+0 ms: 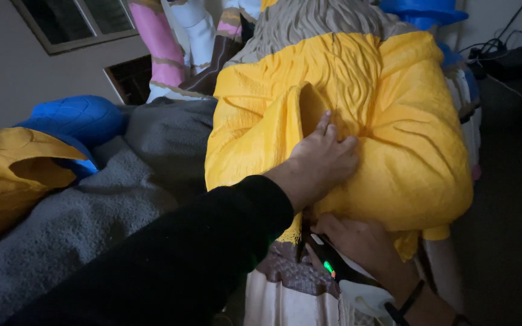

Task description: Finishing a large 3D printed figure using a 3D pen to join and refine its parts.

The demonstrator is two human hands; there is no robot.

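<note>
A large yellow carved figure part (394,121), shaped like folded cloth, fills the middle of the view. My left hand (324,160), in a black sleeve, lies flat on its ridged surface beside a deep fold. Below it my right hand (357,244) grips a slim black tool (327,259) with a small green light, its tip tucked under the yellow part's lower edge. A brown and cream base (285,284) sits beneath.
A grey blanket (104,205) covers the surface at left, with a yellow piece (7,175) and a blue piece (77,118) on it. Pink and white figure parts (176,42) stand behind. Cables (496,48) hang at the right. A window (74,21) is upper left.
</note>
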